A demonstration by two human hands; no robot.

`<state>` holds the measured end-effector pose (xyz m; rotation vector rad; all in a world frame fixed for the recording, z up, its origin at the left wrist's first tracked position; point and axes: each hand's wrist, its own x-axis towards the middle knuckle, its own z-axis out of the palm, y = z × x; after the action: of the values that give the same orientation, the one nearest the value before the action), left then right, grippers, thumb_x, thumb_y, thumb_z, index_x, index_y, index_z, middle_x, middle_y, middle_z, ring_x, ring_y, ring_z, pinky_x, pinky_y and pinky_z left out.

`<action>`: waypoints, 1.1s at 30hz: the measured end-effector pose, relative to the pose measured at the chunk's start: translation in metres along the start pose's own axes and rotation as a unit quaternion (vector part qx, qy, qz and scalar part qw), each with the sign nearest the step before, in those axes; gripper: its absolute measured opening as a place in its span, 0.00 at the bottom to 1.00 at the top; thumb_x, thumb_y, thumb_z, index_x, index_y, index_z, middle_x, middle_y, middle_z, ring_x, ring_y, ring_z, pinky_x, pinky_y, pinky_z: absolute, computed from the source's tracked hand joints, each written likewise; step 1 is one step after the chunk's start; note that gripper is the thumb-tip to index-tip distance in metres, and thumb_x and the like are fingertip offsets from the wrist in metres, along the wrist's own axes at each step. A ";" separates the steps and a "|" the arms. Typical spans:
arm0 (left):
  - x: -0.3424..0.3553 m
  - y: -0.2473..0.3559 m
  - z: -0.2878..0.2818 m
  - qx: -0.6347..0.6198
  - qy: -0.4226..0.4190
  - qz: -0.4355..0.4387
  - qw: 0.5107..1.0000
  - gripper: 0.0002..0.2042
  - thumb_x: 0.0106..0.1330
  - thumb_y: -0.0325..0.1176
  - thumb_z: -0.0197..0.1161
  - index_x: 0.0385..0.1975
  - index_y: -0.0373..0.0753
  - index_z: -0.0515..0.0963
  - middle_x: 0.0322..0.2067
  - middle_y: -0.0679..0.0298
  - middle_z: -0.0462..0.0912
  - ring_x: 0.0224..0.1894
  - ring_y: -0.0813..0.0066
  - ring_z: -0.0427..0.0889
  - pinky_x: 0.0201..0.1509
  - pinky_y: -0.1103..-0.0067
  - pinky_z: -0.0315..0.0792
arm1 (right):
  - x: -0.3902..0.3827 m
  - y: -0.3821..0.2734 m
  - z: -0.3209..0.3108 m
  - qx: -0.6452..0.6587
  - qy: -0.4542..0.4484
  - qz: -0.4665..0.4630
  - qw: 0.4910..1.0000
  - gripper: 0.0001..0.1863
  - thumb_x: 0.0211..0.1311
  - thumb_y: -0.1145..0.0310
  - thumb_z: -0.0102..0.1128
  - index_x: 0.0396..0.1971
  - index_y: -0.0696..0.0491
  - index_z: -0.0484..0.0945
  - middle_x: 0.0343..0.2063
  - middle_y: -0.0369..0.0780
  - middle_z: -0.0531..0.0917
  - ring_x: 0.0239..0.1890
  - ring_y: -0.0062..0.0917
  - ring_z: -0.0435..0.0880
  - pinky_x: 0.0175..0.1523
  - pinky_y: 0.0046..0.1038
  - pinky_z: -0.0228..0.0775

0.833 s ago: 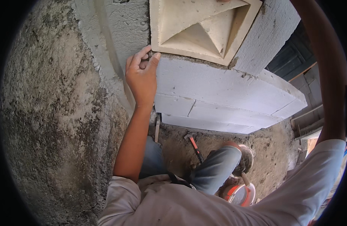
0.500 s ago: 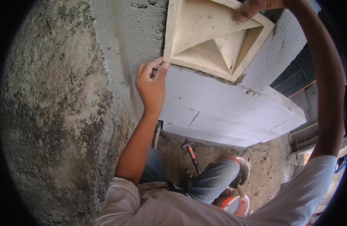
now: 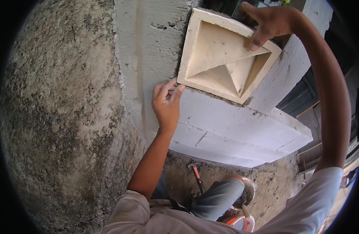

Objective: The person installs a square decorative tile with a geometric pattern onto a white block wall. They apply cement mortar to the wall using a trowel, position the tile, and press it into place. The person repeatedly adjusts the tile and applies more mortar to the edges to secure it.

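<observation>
A square cream vent block [image 3: 214,46] with triangular recesses sits in a gap in the wall of pale blocks [image 3: 222,121], beside a grey plastered strip [image 3: 152,50]. My left hand [image 3: 166,102] has its fingertips and thumb closed at the block's lower left corner. Along the top edge, my right hand [image 3: 271,25] grips the block, thumb pressed on its front face and fingers reaching over the edge. Mortar shows along the block's lower edge.
A rough, stained wall [image 3: 62,117] fills the left side. A red-handled hammer [image 3: 196,175] lies on the dirt floor [image 3: 265,191] by my legs, beside a mortar container [image 3: 249,193] and a red-rimmed bucket [image 3: 242,224]. A dark opening [image 3: 302,93] lies behind the blocks.
The view has shifted, so the wall and block appear lower and farther right, with more visible above the block. My right hand has come fully into view on the top edge.
</observation>
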<state>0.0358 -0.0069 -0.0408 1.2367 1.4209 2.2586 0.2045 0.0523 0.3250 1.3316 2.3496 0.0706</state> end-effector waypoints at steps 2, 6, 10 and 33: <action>0.000 0.001 0.000 0.008 0.002 -0.002 1.000 0.13 0.68 0.35 0.73 0.47 0.35 0.87 0.37 0.68 0.77 0.38 0.80 0.73 0.46 0.81 0.72 | 0.007 0.004 0.003 -0.022 0.031 0.018 0.999 0.78 0.49 0.40 0.80 0.75 0.70 0.28 0.75 0.68 0.49 0.80 0.49 0.49 0.80 0.42 0.49; -0.002 -0.002 0.005 -0.009 0.002 0.009 1.000 0.12 0.67 0.30 0.73 0.48 0.34 0.87 0.37 0.68 0.77 0.36 0.80 0.74 0.41 0.81 0.72 | 0.009 0.012 0.007 -0.026 0.043 0.012 0.999 0.78 0.47 0.40 0.82 0.75 0.70 0.30 0.75 0.67 0.50 0.79 0.49 0.50 0.80 0.43 0.49; -0.002 -0.006 0.011 -0.001 0.015 0.020 1.000 0.13 0.67 0.29 0.74 0.48 0.34 0.87 0.37 0.68 0.77 0.35 0.81 0.73 0.39 0.81 0.72 | -0.006 -0.012 0.001 0.019 0.000 0.014 1.000 0.78 0.45 0.39 0.82 0.75 0.69 0.32 0.76 0.65 0.48 0.80 0.51 0.49 0.80 0.45 0.48; -0.002 -0.020 0.011 -0.094 0.018 -0.001 0.995 0.16 0.70 0.35 0.72 0.51 0.32 0.85 0.40 0.68 0.74 0.43 0.79 0.73 0.50 0.79 0.72 | 0.008 0.000 0.006 -0.038 0.092 -0.005 0.995 0.80 0.41 0.42 0.83 0.77 0.66 0.30 0.78 0.61 0.44 0.82 0.46 0.43 0.81 0.45 0.43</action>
<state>0.0401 0.0102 -0.0564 1.1416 1.1877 2.3608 0.2033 0.0580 0.3170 1.3259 2.4770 0.2886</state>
